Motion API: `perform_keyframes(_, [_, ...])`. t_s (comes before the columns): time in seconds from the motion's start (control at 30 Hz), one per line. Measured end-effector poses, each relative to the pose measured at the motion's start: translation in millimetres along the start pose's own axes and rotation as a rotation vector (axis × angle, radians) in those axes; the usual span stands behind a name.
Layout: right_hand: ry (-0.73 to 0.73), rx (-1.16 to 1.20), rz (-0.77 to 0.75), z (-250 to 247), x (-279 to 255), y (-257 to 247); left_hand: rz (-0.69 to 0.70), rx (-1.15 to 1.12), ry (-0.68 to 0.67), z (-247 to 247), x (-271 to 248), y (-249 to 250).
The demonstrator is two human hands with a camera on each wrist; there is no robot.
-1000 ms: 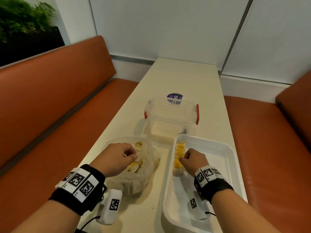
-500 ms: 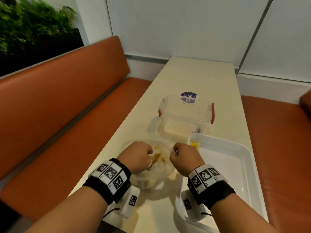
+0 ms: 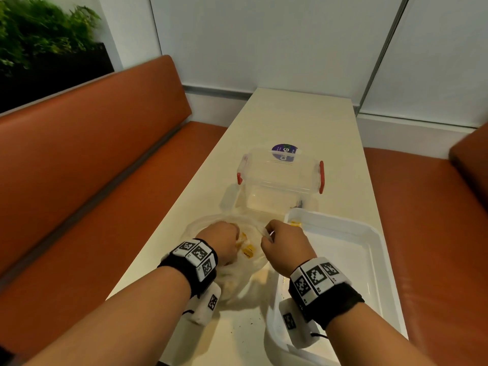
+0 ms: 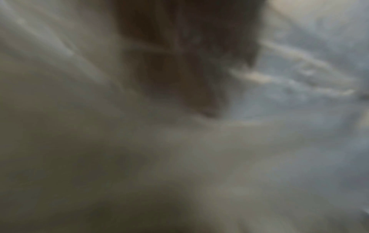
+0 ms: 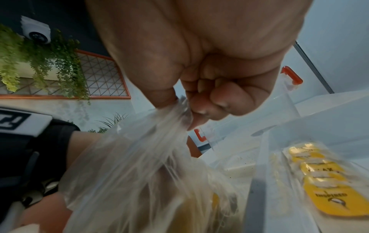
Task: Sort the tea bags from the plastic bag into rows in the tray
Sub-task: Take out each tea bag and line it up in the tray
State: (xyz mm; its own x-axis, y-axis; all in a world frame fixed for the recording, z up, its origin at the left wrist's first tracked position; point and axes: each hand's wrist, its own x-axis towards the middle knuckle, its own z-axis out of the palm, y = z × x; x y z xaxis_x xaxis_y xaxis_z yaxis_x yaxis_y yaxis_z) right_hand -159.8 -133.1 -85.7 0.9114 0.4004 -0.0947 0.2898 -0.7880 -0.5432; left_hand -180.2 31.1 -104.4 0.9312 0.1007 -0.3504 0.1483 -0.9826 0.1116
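My right hand (image 5: 199,66) pinches the gathered edge of the plastic bag (image 5: 151,165) between thumb and fingertips; yellow-tagged tea bags (image 5: 323,181) lie at the right; a clear box's red latch (image 5: 292,77) shows behind.

Plastic bag (image 3: 237,260) on the table (image 3: 303,122), left of the tray (image 3: 369,260); tea bags (image 3: 247,250) in the bag, more tea bags (image 5: 323,178) in the tray's far left corner. Lidded container (image 3: 280,180) behind both.

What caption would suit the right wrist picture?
Right hand pinches the plastic bag rim beside yellow tea bags.
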Motion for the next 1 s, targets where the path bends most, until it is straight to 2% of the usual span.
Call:
perform_keyframes(0.17, [-0.002, 0.012, -0.004, 0.1, 1.2, -1.6, -0.002, -0.041, -0.036, -0.5, -2.7, -5.0])
perform_keyframes(0.4, [0.006, 0.002, -0.013, 1.4, 4.0, -3.7, 0.050, -0.396, 0.148, -39.3, -33.4, -27.7])
perform_keyframes(0.5, [0.009, -0.018, -0.028, -0.5, 2.5, -8.8, 0.042, -0.570, 0.154, -57.6, -48.3, -31.9])
perform_keyframes(0.57, [0.069, 0.001, -0.086, -3.8, -0.7, -16.4, 0.052, -0.668, 0.131, -64.8, -56.0, -33.6])
perform_keyframes(0.67, [0.128, 0.159, -0.287, -10.7, -5.7, -33.3, 0.110, -0.741, 0.094, -67.6, -63.0, -35.6])
perform_keyframes(0.73, [0.023, 0.228, -0.350, -12.7, -7.5, -43.0, 0.147, -0.806, 0.092, -65.7, -63.8, -38.2])
perform_keyframes(0.8, [-0.062, 0.315, -0.320, -11.0, -7.0, -46.2, 0.175, -0.938, 0.117, -61.2, -64.1, -39.3])
perform_keyframes(0.93, [-0.095, 0.538, -0.230, -5.4, -3.3, -40.3, 0.165, -1.383, 0.193, -44.3, -69.1, -31.8])
perform_keyframes(1.0, [-0.115, 0.636, -0.203, -4.6, -3.3, -36.9, 0.139, -1.490, 0.209, -34.6, -70.2, -25.5])
